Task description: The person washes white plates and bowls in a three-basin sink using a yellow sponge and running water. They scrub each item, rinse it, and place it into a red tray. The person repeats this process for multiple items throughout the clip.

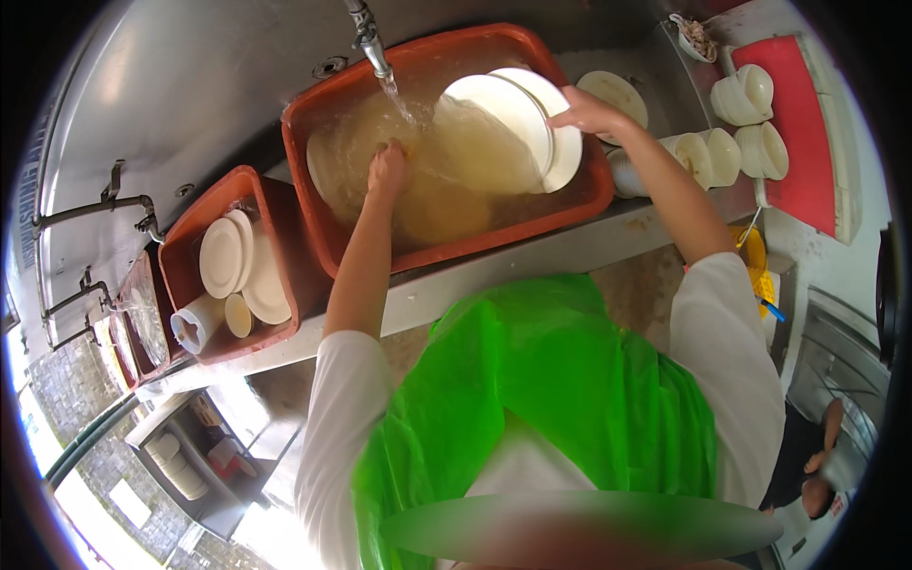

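Observation:
My left hand is partly in cloudy water inside the large orange tub; its fingers are curled, and what they hold, perhaps something yellow, is unclear. My right hand grips the rim of white plates at the tub's right side, partly submerged in the water. Water runs from the faucet into the tub between my hands. Under the murky surface at the tub's left edge another pale plate shows faintly.
A smaller orange tub with plates and cups sits at left, with further tubs beyond. At right are bowl stacks, a plate and a red board. A steel counter edge runs before me. Another person is at lower right.

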Demonstrator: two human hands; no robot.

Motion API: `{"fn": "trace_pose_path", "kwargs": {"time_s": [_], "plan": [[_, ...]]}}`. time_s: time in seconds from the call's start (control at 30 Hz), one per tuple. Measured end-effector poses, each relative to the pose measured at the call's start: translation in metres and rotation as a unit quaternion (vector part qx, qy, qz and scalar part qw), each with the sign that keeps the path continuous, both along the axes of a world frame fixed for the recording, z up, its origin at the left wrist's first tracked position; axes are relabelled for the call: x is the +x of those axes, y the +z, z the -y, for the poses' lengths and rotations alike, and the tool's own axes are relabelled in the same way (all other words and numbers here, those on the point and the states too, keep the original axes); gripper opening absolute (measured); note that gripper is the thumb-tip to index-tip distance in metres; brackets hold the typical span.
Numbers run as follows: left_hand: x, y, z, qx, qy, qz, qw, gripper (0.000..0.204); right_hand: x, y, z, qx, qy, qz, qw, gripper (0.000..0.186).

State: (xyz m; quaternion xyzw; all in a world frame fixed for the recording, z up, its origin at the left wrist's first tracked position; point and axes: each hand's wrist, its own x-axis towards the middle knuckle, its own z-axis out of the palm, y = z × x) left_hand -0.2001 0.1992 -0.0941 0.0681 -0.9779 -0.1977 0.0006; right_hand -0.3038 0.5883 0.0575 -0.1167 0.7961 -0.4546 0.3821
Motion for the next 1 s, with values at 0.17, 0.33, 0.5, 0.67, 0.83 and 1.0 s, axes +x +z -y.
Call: {"fn": "trace_pose_path", "kwargs": {"time_s": [0.17,0.33,0.5,0.67,0.83,1.0], "plan": [[-0.04,0.01,0.001,0.267,0.12,0.148,0.945,0.026,0.024,0.036,-0.064,-0.155,-0.268,-0.015,0.951,0.051],[-0.055,0.082,-0.045,0.539,0.086,-0.159,0.822,0.033,0.067,0.024,-0.065,-0.264,-0.286,0.104,0.915,0.035],[-0.063,0.078,-0.131,0.316,-0.129,-0.322,0.883,0.053,0.114,-0.01,0.052,-0.357,-0.147,0.292,0.875,0.054],[0.015,0.09,-0.151,0.351,-0.318,0.023,0.88,0.06,0.091,-0.112,0.038,-0.425,-0.267,0.27,0.821,0.047],[-0.019,-0.049,-0.038,-0.155,-0.194,-0.332,0.91,0.055,0.103,-0.084,0.066,-0.397,-0.165,0.391,0.814,0.059],[-0.021,0.04,-0.135,0.326,-0.215,-0.055,0.919,0.057,0.084,-0.104,0.096,-0.334,-0.158,0.423,0.827,0.049]]}}
